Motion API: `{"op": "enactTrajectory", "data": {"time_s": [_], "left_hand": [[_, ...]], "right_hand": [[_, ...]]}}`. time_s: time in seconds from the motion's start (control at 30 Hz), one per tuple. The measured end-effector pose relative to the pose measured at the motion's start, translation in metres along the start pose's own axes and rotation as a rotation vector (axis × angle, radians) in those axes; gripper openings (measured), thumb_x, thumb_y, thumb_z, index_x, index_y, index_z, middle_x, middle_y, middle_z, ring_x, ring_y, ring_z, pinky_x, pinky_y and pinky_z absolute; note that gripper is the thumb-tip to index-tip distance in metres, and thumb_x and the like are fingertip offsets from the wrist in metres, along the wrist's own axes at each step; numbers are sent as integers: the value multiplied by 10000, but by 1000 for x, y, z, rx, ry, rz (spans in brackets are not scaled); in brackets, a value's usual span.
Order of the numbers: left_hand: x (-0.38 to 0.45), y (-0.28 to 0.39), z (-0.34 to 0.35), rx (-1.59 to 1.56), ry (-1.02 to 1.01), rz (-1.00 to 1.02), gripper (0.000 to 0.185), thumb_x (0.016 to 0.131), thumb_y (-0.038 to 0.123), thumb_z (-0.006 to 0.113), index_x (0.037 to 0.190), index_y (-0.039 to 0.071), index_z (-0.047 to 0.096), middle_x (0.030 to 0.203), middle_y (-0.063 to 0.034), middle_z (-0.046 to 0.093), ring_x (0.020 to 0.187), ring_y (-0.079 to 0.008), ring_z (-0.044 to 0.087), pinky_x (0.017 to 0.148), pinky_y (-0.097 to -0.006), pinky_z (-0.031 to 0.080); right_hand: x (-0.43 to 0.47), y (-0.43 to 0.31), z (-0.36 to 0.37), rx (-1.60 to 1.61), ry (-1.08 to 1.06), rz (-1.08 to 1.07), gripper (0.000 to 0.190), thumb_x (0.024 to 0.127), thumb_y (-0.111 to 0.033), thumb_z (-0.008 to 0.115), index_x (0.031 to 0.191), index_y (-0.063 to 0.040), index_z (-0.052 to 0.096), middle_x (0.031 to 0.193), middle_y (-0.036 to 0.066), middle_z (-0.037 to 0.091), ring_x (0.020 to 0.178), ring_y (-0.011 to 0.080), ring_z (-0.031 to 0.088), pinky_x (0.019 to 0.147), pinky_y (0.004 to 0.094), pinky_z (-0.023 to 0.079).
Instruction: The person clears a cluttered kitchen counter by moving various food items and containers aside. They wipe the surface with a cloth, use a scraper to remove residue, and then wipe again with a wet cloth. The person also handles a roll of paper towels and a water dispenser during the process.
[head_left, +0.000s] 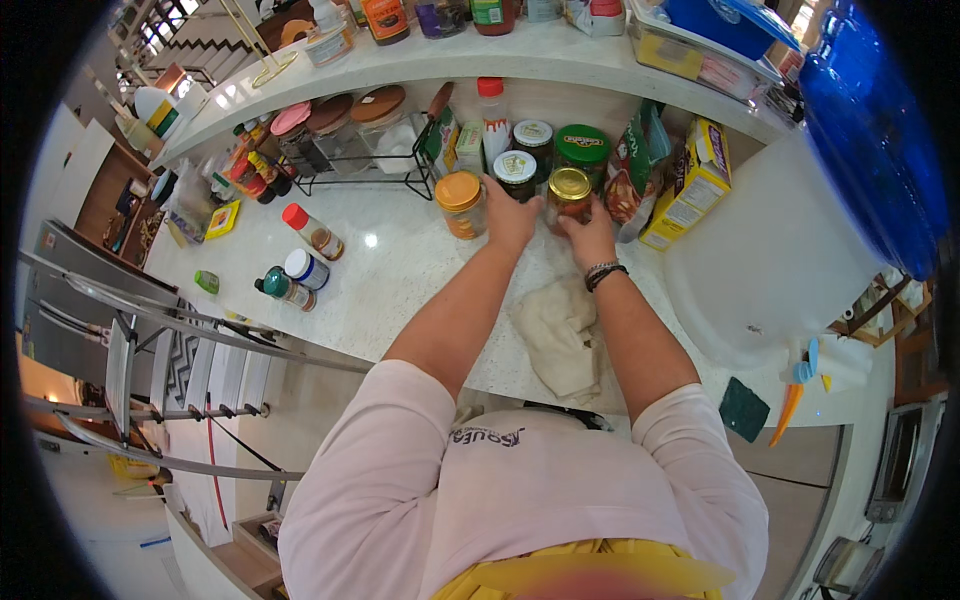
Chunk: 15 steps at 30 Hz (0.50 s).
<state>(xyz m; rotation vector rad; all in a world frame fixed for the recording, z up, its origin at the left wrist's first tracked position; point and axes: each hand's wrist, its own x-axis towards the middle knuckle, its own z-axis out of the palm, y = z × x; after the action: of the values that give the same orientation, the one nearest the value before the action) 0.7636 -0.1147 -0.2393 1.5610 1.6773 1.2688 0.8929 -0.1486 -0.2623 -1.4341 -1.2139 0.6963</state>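
My left hand (513, 219) is around the near side of a dark glass jar with a white lid (514, 166), fingers on its left and thumb on its right. Just left of those fingers stands a jar with an orange lid (459, 192). My right hand (592, 234) grips a glass jar with a gold lid (570, 184); its contents look reddish. Behind these are another white-lidded jar (533, 135), a green-lidded jar (582, 145) and a red-capped bottle (495, 112). A crumpled cream cloth (559, 337) lies on the counter below my right wrist.
A yellow box (694, 184) and a large translucent container (772, 255) stand at right. A wire rack (352, 166) holds lidded canisters. Several small bottles, including a red-capped shaker (313, 231), lie at left. Overhead runs a raised shelf (450, 64). A metal ladder (165, 375) stands lower left.
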Motion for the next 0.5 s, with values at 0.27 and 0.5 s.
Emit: {"op": "enactTrajectory", "data": {"time_s": [0.27, 0.5], "left_hand": [[-87, -17, -56, 5, -287, 268, 800, 729, 132, 641, 1331, -59, 150, 1308, -248, 299, 1228, -332, 301, 1023, -348, 241], [-98, -40, -125, 2, -289, 197, 740, 766, 151, 591, 1333, -43, 158, 1342, -253, 227, 1255, -369, 236, 1036, -372, 226]], "right_hand": [[13, -25, 15, -200, -61, -71, 541, 688, -152, 680, 1158, 3, 461, 1034, 199, 566, 971, 319, 542, 835, 370, 426], [27, -30, 39, -167, -105, -107, 499, 702, -123, 664, 1137, 22, 468, 1039, 189, 567, 958, 310, 549, 826, 355, 432]]}}
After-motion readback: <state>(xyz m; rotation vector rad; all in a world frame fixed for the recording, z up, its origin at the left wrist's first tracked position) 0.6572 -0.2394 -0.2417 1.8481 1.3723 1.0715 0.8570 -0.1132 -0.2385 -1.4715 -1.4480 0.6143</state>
